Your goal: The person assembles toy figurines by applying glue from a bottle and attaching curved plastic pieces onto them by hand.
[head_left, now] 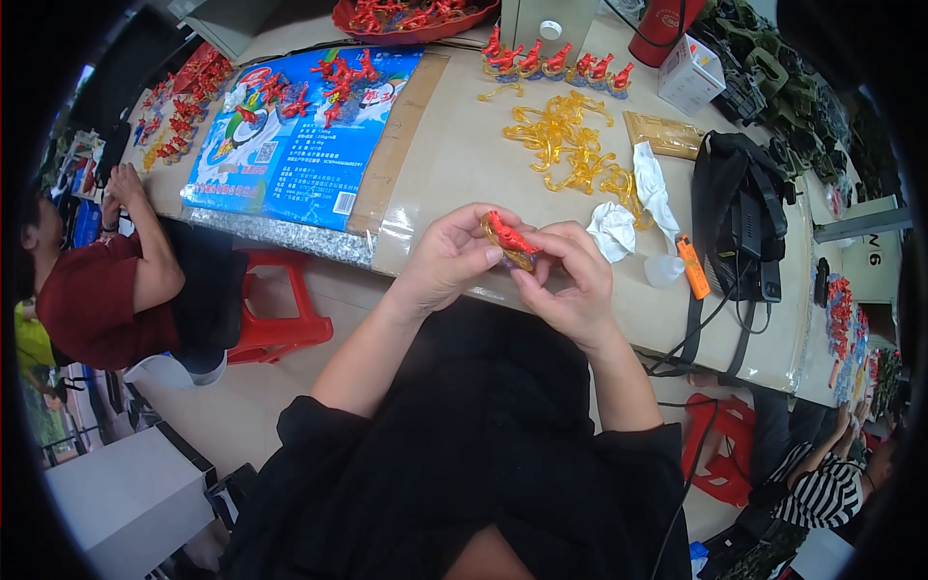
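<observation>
Both my hands hold one small red plastic figurine [507, 232] with a translucent yellow piece [520, 259] along its lower side, just above the table's near edge. My left hand [447, 259] pinches its left end between thumb and fingers. The thumb and fingertips of my right hand [575, 280] press on its right end, partly hiding it. Beyond the hands lies a loose pile of translucent yellow curled plastic pieces [570, 140]. Behind that pile stands a row of red figurines [554, 66] on bluish bases. More red figurines [340, 85] lie on a blue printed sheet [280, 159] to the left.
Right of my hands are crumpled white tissue [612, 230], a small translucent cup [663, 271], an orange tool [693, 268] and a black bag [739, 213] with cables. A red tray [416, 35] of figurines sits at the back. Co-workers sit at left and lower right.
</observation>
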### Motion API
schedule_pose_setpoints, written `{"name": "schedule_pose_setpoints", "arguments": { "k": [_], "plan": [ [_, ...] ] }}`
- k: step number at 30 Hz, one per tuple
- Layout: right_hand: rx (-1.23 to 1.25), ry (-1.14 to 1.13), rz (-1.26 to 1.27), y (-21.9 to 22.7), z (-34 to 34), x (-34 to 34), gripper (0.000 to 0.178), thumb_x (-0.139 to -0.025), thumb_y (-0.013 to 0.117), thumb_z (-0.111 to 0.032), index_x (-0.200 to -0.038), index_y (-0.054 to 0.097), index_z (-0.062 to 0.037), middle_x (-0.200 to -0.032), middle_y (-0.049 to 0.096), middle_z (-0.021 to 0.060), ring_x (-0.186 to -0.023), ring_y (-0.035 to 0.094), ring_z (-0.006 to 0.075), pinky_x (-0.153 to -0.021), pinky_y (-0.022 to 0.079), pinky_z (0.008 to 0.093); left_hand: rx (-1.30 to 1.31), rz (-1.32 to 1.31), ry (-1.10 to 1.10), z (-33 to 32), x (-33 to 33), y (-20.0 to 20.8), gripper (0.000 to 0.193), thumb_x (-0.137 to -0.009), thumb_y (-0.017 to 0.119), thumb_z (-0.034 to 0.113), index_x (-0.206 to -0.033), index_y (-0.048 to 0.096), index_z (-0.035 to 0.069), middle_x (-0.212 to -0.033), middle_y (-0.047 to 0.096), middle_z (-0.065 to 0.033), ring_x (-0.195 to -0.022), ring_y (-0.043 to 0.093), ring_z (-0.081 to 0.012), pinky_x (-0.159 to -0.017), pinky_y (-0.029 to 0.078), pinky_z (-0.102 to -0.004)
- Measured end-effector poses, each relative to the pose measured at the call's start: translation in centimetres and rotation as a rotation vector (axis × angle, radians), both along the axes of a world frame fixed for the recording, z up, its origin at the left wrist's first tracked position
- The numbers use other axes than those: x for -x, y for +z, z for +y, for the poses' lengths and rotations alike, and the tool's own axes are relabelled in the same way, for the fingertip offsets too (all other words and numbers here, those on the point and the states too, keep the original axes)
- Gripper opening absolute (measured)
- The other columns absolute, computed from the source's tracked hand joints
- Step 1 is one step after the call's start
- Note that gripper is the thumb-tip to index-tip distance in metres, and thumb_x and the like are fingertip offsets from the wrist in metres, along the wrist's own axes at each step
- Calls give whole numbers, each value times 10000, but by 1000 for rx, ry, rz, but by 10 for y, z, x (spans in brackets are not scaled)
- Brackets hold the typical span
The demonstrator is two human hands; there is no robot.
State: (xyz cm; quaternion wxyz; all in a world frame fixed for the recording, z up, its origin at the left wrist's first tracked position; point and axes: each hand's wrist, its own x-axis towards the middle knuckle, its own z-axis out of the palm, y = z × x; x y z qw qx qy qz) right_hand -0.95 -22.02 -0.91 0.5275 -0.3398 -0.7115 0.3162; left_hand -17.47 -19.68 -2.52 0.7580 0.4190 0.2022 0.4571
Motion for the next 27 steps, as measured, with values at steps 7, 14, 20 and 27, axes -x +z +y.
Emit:
{"name": "schedule_pose_setpoints", "arguments": {
  "k": [7, 14, 20, 27],
  "plan": [
    [284, 59, 255, 1, -1, 0, 207, -775, 553, 24, -981, 565, 37, -892, 514, 80, -618, 523, 74, -519, 439, 171, 112, -114, -35, 5, -1, -2, 390, -833, 509, 62, -1188, 351, 36, -992, 545, -102, -832, 538, -137, -706, 465, -268],
    [382, 6, 307, -2, 2, 1, 159, -796, 563, -2, -947, 582, 44, -850, 511, 55, -590, 504, 56, -492, 428, 160, 116, -34, -33, 3, -5, 5, 361, -875, 457, 96, -1219, 390, 9, -1006, 530, -63, -763, 498, -102, -645, 436, -222],
    [455, -22, 260, -2, 1, 2, 121, -789, 578, -8, -899, 591, 42, -771, 508, 35, -565, 485, 42, -468, 412, 157, 100, 12, -56, 4, -3, 2, 349, -884, 454, 138, -1208, 435, 9, -994, 534, -43, -746, 474, -72, -610, 412, -200],
    [518, -14, 294, -3, -1, 1, 99, -792, 569, -3, -873, 581, 52, -776, 511, 32, -573, 486, 39, -463, 410, 144, 111, 42, -67, 5, -5, -1, 338, -893, 434, 131, -1206, 436, 5, -915, 527, -32, -689, 463, -74, -604, 411, -198]
  ]
}}
